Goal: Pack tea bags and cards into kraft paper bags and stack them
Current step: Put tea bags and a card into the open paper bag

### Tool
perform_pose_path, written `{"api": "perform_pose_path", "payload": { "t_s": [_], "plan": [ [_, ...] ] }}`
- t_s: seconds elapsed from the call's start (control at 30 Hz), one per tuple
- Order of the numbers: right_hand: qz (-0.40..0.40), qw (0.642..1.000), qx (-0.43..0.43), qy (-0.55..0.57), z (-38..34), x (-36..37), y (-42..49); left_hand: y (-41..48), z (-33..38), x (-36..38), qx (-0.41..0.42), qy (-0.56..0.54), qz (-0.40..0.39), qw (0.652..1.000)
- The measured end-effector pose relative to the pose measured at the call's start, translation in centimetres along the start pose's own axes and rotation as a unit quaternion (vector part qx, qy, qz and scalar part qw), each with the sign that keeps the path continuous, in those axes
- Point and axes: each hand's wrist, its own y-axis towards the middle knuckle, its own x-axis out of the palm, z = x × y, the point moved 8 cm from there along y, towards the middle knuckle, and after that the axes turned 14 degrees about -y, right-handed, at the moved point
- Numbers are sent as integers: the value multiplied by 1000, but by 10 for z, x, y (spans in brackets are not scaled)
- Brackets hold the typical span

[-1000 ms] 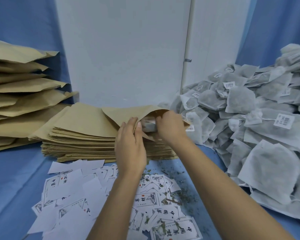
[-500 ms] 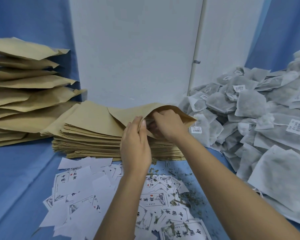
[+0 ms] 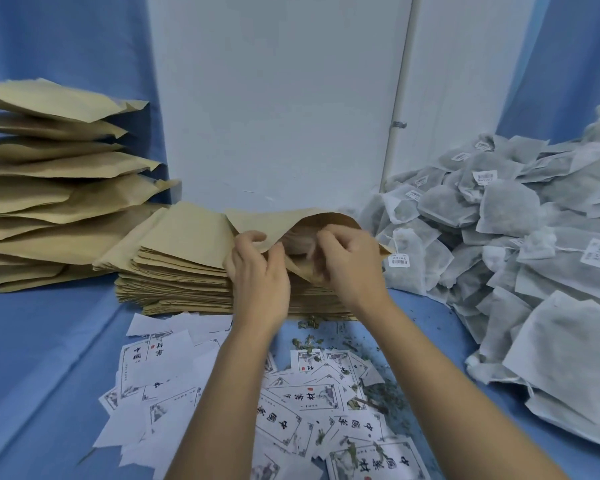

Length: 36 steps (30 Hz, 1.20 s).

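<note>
An open kraft paper bag (image 3: 291, 220) lies on top of a flat stack of empty kraft bags (image 3: 177, 271) at the centre. My left hand (image 3: 260, 275) pinches the near edge of the bag's mouth and holds it up. My right hand (image 3: 347, 261) has its curled fingers at the mouth, partly inside; what it holds is hidden and blurred. A big heap of white tea bags (image 3: 520, 237) fills the right side. Printed cards (image 3: 291, 407) lie scattered on the blue cloth in front.
A tall pile of filled kraft bags (image 3: 49, 181) stands at the left. A white wall panel (image 3: 274, 98) rises behind the stacks. Loose tea crumbs (image 3: 378, 382) lie among the cards on the blue table cover (image 3: 42, 358).
The small item seen at the bag's mouth a second ago is out of sight now; my right hand's fingers have gone into the mouth. My left hand still holds the edge.
</note>
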Motion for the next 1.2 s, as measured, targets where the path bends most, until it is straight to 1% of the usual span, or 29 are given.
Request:
{"api": "perform_pose_path", "payload": {
  "t_s": [0.03, 0.07, 0.13, 0.2, 0.23, 0.27, 0.3, 0.37, 0.43, 0.53, 0.63, 0.67, 0.73, 0.8, 0.83, 0.87, 0.9, 0.97, 1.0, 1.1, 1.2],
  "plan": [
    [-80, 996, 12, 48, 1, 10, -6, 2, 1, -3, 3, 12, -13, 1000],
    [-166, 984, 24, 62, 2, 21, -13, 6, 1, -8, 6, 24, -21, 999],
    [-312, 949, 36, 16, 7, 40, -29, 11, 2, -18, 14, 40, -30, 999],
    [-407, 912, 49, -30, 14, 53, -43, 12, 2, -28, 13, 43, -33, 998],
    [-433, 898, 49, -53, 16, 59, -48, 13, 1, -32, 11, 48, -35, 998],
    [-436, 895, 34, -91, 18, 64, -49, 13, 1, -34, 8, 52, -38, 998],
    [-421, 896, 3, -144, 20, 70, -48, 13, 0, -37, 4, 52, -41, 998],
    [-363, 898, -62, -241, 21, 83, -45, 14, 0, -40, -3, 46, -43, 998],
    [-334, 892, -85, -291, 23, 96, -48, 15, 0, -42, -8, 36, -39, 999],
    [-330, 883, -106, -316, 28, 109, -57, 16, 0, -42, -10, 20, -39, 999],
    [-341, 861, -142, -350, 30, 114, -66, 17, -1, -45, -12, 12, -32, 999],
    [-330, 855, -153, -370, 28, 112, -66, 17, -1, -46, -13, 8, -28, 999],
    [-262, 855, -179, -411, 18, 102, -57, 17, -1, -47, -16, 1, -23, 1000],
    [-188, 871, -184, -414, 8, 88, -50, 17, 0, -48, -14, 2, -23, 1000],
    [-175, 881, -175, -404, 7, 84, -48, 17, 0, -48, -13, 4, -23, 1000],
    [-191, 886, -163, -391, 9, 84, -49, 17, 0, -48, -13, 4, -23, 1000],
    [-235, 885, -145, -375, 15, 88, -51, 17, -1, -48, -15, 4, -24, 1000],
    [-345, 872, -92, -334, 29, 97, -61, 17, -2, -47, -20, 6, -27, 999],
    [-371, 869, -82, -316, 32, 97, -63, 17, -2, -46, -21, 7, -29, 999],
    [-361, 879, -97, -296, 29, 90, -60, 16, -4, -46, -25, 2, -29, 999],
    [-355, 878, -94, -306, 28, 89, -59, 16, -4, -45, -26, 4, -27, 999]
  ]
}}
